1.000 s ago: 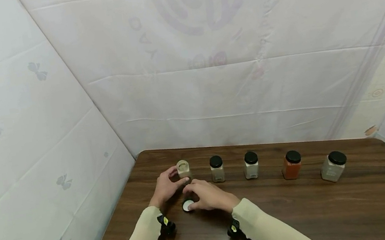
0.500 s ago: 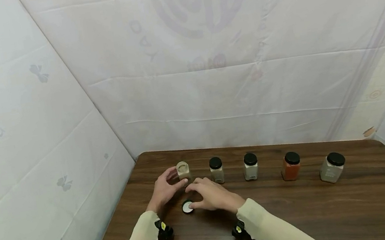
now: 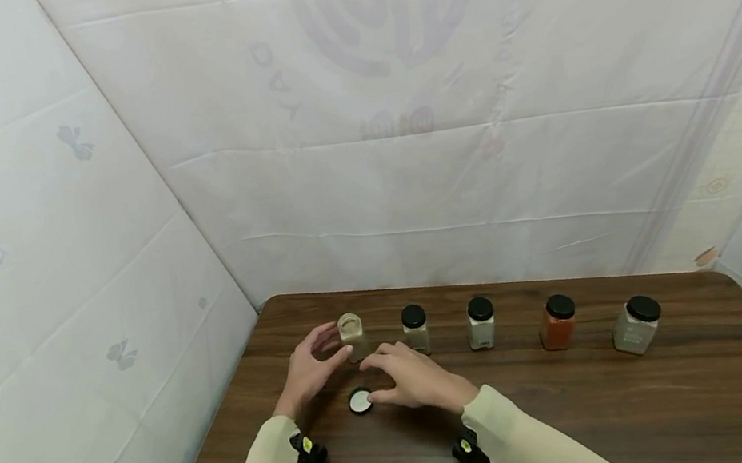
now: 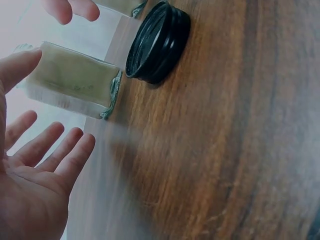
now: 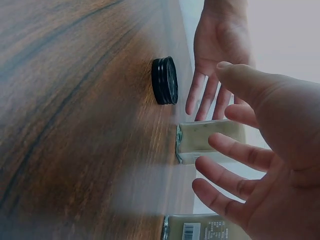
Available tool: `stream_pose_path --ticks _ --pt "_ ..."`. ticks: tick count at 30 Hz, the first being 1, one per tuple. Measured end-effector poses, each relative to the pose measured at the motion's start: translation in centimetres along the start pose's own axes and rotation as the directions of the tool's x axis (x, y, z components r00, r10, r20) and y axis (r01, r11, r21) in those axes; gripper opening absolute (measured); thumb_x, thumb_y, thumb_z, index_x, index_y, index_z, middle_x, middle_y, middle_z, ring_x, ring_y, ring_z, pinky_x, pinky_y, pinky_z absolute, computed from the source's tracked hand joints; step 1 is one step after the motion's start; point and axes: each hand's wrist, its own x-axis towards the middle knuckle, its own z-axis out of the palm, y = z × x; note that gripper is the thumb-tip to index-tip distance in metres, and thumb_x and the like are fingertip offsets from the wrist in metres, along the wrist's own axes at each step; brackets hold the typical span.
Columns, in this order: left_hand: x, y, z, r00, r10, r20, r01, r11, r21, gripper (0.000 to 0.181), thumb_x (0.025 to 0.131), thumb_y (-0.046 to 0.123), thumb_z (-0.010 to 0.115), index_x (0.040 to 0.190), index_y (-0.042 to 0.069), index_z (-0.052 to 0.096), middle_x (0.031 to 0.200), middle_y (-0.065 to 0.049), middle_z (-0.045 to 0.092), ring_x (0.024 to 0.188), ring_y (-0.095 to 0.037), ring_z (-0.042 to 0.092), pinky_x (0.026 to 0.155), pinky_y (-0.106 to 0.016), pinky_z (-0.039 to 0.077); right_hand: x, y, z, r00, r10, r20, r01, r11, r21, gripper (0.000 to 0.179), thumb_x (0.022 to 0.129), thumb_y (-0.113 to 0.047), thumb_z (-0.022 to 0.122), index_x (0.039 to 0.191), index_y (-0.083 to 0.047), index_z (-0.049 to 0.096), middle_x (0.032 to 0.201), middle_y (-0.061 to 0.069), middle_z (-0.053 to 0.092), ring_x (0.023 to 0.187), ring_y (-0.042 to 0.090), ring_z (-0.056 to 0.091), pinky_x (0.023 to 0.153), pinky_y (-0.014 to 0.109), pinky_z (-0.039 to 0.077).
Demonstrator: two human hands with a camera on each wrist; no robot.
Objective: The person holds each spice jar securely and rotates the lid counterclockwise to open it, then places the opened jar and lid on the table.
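One uncapped jar and four black-capped jars stand on the table, with one loose lid. The left hand and right hand are both loosened, fingers spread, grasping nothing. The uncapped jar is just beside the left fingers; the lid lies inner side up near the right thumb. The capped jars line up rightward beyond the right hand (one filled orange-red). A label below the right fingers bears one barcode; its print is too small to read.

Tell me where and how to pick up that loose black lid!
Probably best from above, pinching the loose black lid by opposite sides of its round edge. It lies flat on the table, white inside up, so that raised edge should be easiest.
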Motion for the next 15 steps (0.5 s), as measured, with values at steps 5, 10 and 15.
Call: stream_pose_path --ticks 5,10,15 --pt "-0.4 0.19 0.04 0.999 0.006 -0.033 -0.006 1.0 0.0 0.067 0.091 0.038 0.081 0.147 0.013 0.055 0.141 -0.011 0.062 0.122 -0.028 0.065 0.104 -0.056 0.047 -0.28 0.09 -0.17 1.0 -0.005 -0.017 0.005 1.0 -0.001 0.05 0.098 -0.043 0.07 0.142 -0.021 0.061 0.137 0.0 0.058 0.121 0.022 0.056 0.096 0.041 0.052" --pt "-0.63 0.43 0.13 0.997 0.025 -0.067 -0.026 1.0 -0.009 0.068 0.091 0.036 0.08 0.149 0.016 0.052 0.144 -0.017 0.059 0.121 -0.031 0.065 0.103 -0.058 0.047 -0.52 0.35 -0.55 0.998 -0.032 -0.058 0.032 0.999 -0.012 0.05 0.098 -0.043 0.071 0.141 -0.02 0.062 0.135 0.0 0.059 0.119 0.021 0.056 0.095 0.042 0.052" --pt "-0.74 0.72 0.12 0.994 0.058 -0.093 -0.061 0.998 -0.034 0.064 0.092 0.033 0.08 0.148 0.022 0.051 0.147 -0.019 0.056 0.12 -0.034 0.065 0.099 -0.059 0.05 -0.59 0.56 -0.89 0.995 -0.048 -0.09 0.045 0.998 -0.037 0.05 0.098 -0.044 0.07 0.142 -0.02 0.061 0.136 -0.001 0.059 0.12 0.021 0.056 0.098 0.041 0.052"
